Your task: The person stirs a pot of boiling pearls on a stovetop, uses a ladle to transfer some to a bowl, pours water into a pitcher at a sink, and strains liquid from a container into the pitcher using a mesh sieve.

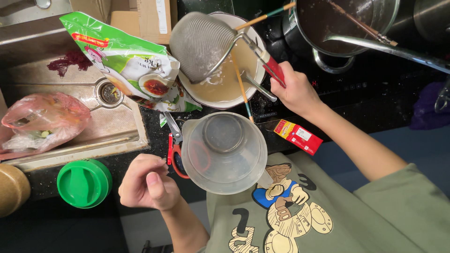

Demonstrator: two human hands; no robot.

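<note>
Strainer held over bowl at the worktop.
Nearest, left hand (147, 183) loosely curled, holding nothing, beside clear measuring jug (224, 152) and red scissors (174, 149). Farther, right hand (294, 89) grips red-handled mesh strainer (202, 45), tilted above bowl (253, 65) of beige liquid.

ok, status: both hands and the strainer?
Right hand grips mesh strainer by its handle, tilted over bowl of beige liquid. Left hand loosely curled, empty, beside clear jug. Chopsticks lie across the bowl.
</note>
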